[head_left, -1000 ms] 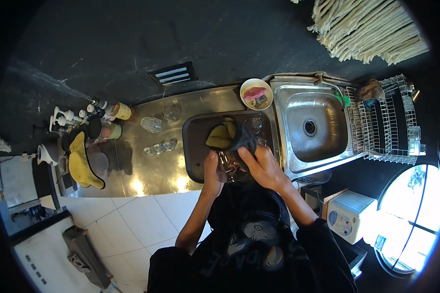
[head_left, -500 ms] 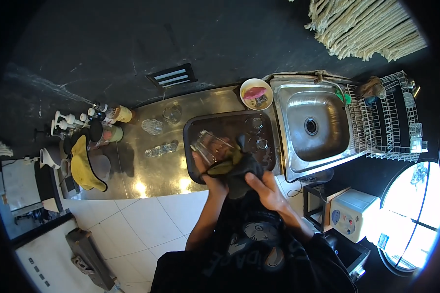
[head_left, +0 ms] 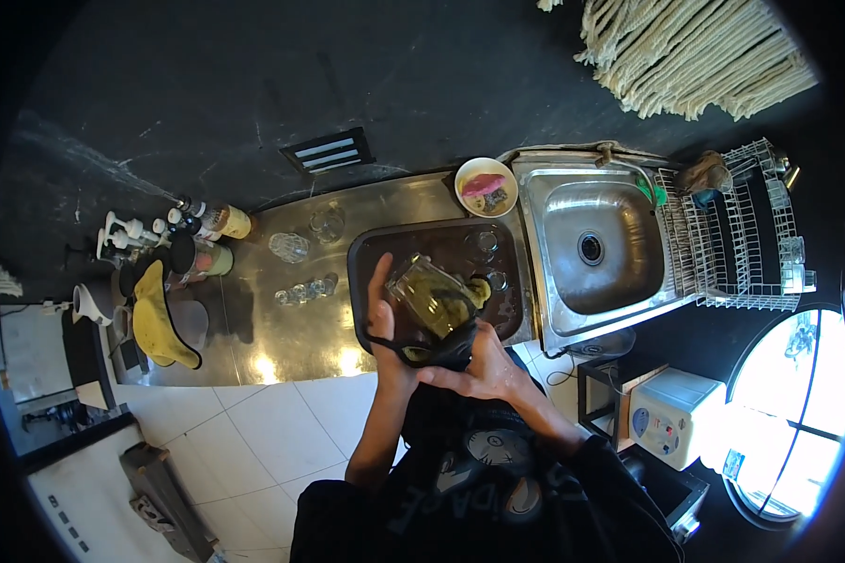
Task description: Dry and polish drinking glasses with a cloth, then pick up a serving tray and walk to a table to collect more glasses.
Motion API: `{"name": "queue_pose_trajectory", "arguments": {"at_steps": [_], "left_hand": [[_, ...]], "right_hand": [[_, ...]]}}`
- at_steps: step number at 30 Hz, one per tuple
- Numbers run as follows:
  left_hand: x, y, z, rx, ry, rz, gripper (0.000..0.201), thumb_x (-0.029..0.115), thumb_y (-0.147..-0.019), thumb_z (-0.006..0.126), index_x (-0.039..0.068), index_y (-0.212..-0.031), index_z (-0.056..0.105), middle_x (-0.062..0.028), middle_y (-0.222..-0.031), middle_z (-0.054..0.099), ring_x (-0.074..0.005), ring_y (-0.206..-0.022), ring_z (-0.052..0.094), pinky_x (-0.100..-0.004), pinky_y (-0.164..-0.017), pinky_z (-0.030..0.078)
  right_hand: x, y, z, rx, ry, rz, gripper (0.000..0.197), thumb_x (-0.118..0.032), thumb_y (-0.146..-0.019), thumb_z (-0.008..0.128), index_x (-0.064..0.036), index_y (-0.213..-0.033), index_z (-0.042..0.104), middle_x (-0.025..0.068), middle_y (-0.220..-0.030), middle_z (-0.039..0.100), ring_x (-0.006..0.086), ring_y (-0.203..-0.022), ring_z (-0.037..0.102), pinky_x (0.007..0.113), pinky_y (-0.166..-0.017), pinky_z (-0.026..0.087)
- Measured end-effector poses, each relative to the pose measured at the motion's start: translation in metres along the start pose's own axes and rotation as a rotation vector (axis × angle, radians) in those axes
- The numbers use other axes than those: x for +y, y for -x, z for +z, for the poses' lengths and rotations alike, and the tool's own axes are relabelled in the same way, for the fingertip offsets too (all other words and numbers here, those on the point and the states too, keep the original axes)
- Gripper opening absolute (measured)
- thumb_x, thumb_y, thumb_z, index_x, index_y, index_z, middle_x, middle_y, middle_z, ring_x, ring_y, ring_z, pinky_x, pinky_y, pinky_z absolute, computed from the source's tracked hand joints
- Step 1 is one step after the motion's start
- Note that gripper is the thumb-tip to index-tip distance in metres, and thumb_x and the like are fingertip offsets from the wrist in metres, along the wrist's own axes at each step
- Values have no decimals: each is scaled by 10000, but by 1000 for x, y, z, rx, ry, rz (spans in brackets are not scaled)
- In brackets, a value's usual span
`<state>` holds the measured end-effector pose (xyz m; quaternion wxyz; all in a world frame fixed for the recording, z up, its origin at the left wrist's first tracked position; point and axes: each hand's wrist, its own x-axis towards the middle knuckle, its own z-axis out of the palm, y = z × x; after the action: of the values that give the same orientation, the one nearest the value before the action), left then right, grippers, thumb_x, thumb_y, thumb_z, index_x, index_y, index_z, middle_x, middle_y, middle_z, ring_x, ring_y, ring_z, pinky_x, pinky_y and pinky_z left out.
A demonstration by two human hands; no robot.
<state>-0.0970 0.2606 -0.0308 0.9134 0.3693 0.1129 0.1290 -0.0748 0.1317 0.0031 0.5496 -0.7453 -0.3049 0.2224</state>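
Note:
Over the dark tray [head_left: 355, 253] I hold a clear drinking glass [head_left: 424, 286], tilted, with the yellow-green side of a black cloth [head_left: 455, 349] showing through and around it. My left hand [head_left: 391, 352] is at the left of the glass, one finger stretched up beside it, with cloth drawn across the palm. My right hand [head_left: 483, 369] is closed on the cloth below the glass, its thumb pointing left. How the left fingers behind the cloth grip is hidden. Small glasses [head_left: 484, 242] stand in the tray's right part.
Left of the tray on the steel counter [head_left: 244, 324] are a ribbed glass [head_left: 289, 248], another clear glass [head_left: 328, 225] and several small glasses [head_left: 306, 289]. A white bowl [head_left: 499, 171] stands behind the tray. To the right are a sink [head_left: 620, 281] and a wire rack [head_left: 746, 230]; bottles [head_left: 225, 222] stand far left.
The glass has turned and now sits against the cloth, its yellow-green side showing through. My right hand has moved left and lower, closer to my left hand, whose finger now points up.

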Motion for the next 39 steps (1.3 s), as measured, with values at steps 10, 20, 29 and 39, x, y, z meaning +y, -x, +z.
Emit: {"name": "queue_pose_trajectory", "arguments": {"at_steps": [10,20,29,39], "left_hand": [[-17,-9,-22,-294,500,-91,579,318,-824,655,80,-1291,411,-101,-1022,504,-289,-974,548,-458,-963,445],[-24,-2,-45,11,-210,-318,436,292,-808,712,4,-1106,578,-68,-974,639,-151,-908,608,-283,-811,490],[-17,-87,-110,532,-513,355,466,239,-870,662,-10,-1203,450,-123,-1035,595,-184,-935,580,-326,-841,463],[-35,-184,-233,512,-1351,606,641,242,-797,735,-58,-1250,395,-240,-1142,524,-345,-1049,529,-402,-921,401]], "right_hand": [[8,15,37,134,-1194,181,788,-386,-787,674,-4,-1361,293,132,-1375,375,250,-1257,397,394,-1036,328],[31,10,31,224,-537,279,566,-217,-860,641,12,-1318,400,86,-1219,538,207,-1121,519,366,-979,399],[44,16,-17,614,-1521,149,405,-324,-928,476,-2,-1161,550,160,-1168,594,285,-1104,560,419,-987,417],[67,56,-35,876,-1232,130,397,-271,-919,487,5,-1202,531,138,-1183,597,258,-1100,576,379,-985,420]]}}
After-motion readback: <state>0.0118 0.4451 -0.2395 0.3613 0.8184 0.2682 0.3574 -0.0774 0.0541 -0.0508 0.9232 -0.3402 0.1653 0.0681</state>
